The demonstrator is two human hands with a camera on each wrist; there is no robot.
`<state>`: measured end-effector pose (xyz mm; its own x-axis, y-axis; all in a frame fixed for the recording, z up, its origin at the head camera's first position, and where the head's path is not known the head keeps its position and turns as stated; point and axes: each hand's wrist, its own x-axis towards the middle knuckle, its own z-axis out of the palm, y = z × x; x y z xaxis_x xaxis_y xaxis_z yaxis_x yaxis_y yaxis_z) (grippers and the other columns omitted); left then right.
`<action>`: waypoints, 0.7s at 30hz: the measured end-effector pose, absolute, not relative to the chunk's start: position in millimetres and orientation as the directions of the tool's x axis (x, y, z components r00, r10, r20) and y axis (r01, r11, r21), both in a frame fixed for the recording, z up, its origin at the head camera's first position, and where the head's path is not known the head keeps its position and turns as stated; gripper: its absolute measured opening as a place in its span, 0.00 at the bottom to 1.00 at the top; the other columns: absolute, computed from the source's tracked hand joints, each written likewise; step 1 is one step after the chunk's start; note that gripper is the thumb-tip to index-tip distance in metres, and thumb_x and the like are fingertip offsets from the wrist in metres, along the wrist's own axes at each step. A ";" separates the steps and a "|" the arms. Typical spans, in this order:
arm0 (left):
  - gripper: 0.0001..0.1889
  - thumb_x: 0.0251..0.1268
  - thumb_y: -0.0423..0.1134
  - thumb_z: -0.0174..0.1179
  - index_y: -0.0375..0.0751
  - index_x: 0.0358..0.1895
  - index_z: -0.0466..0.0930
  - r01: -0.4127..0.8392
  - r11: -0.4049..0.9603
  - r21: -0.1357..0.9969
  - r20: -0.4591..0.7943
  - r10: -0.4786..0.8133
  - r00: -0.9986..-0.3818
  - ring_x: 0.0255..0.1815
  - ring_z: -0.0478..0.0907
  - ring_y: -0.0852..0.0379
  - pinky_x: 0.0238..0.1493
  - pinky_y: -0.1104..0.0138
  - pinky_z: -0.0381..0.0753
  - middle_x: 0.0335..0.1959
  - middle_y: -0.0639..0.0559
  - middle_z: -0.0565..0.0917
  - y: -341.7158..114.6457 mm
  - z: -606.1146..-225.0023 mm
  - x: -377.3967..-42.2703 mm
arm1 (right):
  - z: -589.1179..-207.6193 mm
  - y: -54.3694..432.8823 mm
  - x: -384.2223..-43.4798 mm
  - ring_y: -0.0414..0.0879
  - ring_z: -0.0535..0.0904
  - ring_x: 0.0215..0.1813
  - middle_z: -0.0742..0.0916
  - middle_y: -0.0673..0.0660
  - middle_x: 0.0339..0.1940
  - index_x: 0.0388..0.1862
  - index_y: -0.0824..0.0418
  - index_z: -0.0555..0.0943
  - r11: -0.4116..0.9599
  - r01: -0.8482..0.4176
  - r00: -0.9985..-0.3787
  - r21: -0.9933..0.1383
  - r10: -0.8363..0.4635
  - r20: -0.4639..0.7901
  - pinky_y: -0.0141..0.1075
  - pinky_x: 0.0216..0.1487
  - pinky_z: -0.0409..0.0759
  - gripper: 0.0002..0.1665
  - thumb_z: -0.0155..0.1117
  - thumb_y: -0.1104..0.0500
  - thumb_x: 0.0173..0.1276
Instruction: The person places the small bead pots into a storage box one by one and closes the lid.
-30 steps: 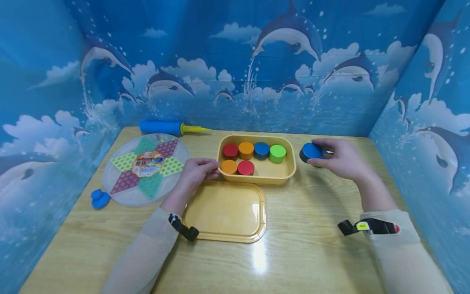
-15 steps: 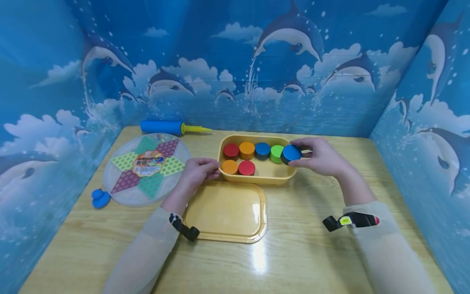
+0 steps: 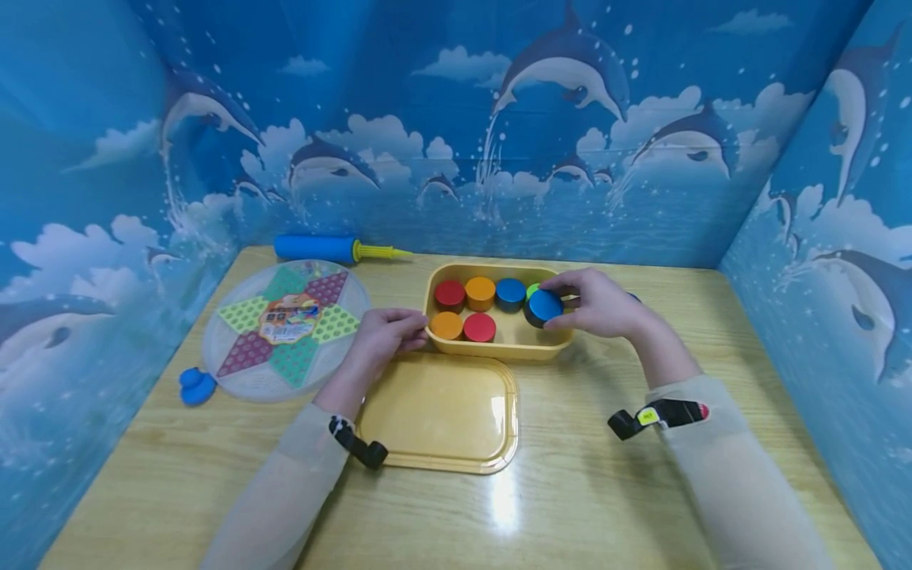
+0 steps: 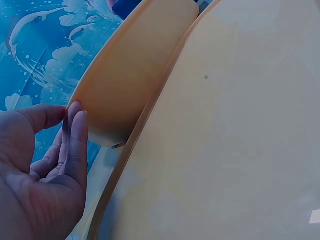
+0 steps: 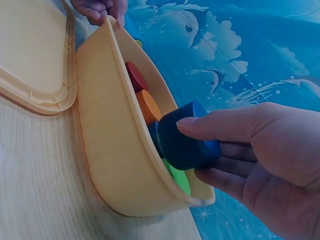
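Note:
My right hand grips a blue cylindrical block between thumb and fingers, over the right end of a yellow plastic box. From the right wrist view, the blue block overlaps the open top, tilted. Inside the box are a dark red block, an orange block, another blue block and a green block, partly hidden. A second orange block and a red block sit in front. With thumb and fingertips, my left hand pinches the box's left rim.
A flat yellow lid lies before the box. Left of it are a round star-patterned game board and a small blue piece. A blue pump with a yellow nozzle lies behind, near the dolphin-print backdrop.
My right hand has carried the blue block leftward from the table beside the box to above its right end, now over the green block. The left hand stays at the rim.

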<state>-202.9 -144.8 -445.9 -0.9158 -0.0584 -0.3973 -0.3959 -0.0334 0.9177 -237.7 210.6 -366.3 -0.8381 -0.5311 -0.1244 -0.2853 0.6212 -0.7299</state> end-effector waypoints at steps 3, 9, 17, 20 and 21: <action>0.15 0.74 0.35 0.69 0.33 0.59 0.85 -0.395 -0.050 0.918 -0.397 -0.058 -0.916 0.44 0.88 0.50 0.48 0.63 0.91 0.50 0.37 0.87 -144.5 -445.6 -203.0 | -368.8 207.5 -240.3 0.62 0.79 0.68 0.83 0.67 0.66 0.71 0.70 0.77 0.618 -0.277 -0.828 -0.736 -0.543 -0.144 0.54 0.68 0.81 0.38 0.81 0.63 0.65; 0.16 0.75 0.35 0.69 0.33 0.60 0.85 -0.398 -0.039 0.917 -0.400 -0.058 -0.915 0.44 0.88 0.50 0.48 0.63 0.91 0.50 0.37 0.87 -144.0 -444.3 -201.9 | -374.5 203.4 -246.1 0.62 0.80 0.68 0.84 0.66 0.66 0.71 0.70 0.77 0.606 -0.277 -0.806 -0.746 -0.569 -0.164 0.55 0.67 0.81 0.38 0.82 0.62 0.64; 0.15 0.74 0.35 0.69 0.33 0.59 0.86 -0.399 -0.042 0.916 -0.401 -0.058 -0.914 0.44 0.88 0.50 0.48 0.63 0.91 0.49 0.37 0.87 -144.6 -445.0 -202.5 | -380.9 196.6 -251.0 0.63 0.79 0.69 0.82 0.66 0.68 0.71 0.70 0.77 0.605 -0.300 -0.783 -0.737 -0.597 -0.172 0.54 0.66 0.83 0.38 0.81 0.61 0.65; 0.15 0.74 0.35 0.69 0.33 0.59 0.86 -0.398 -0.044 0.916 -0.400 -0.057 -0.915 0.44 0.88 0.50 0.48 0.63 0.91 0.49 0.37 0.87 -144.6 -445.4 -202.3 | -385.2 193.1 -252.6 0.63 0.80 0.68 0.82 0.67 0.67 0.71 0.70 0.78 0.610 -0.320 -0.776 -0.725 -0.608 -0.169 0.53 0.66 0.83 0.38 0.82 0.61 0.65; 0.15 0.74 0.35 0.69 0.33 0.59 0.86 -0.398 -0.044 0.916 -0.400 -0.057 -0.915 0.44 0.88 0.50 0.48 0.63 0.91 0.49 0.37 0.87 -144.5 -445.5 -202.3 | -386.3 192.0 -253.0 0.62 0.80 0.67 0.83 0.67 0.67 0.71 0.70 0.78 0.610 -0.323 -0.773 -0.723 -0.611 -0.170 0.53 0.66 0.83 0.38 0.82 0.61 0.65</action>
<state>-202.3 -144.5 -445.5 -0.9147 -0.0567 -0.4001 -0.3980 -0.0444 0.9163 -253.0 192.0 -386.3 -0.7731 -0.6111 -0.1702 -0.3232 0.6103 -0.7233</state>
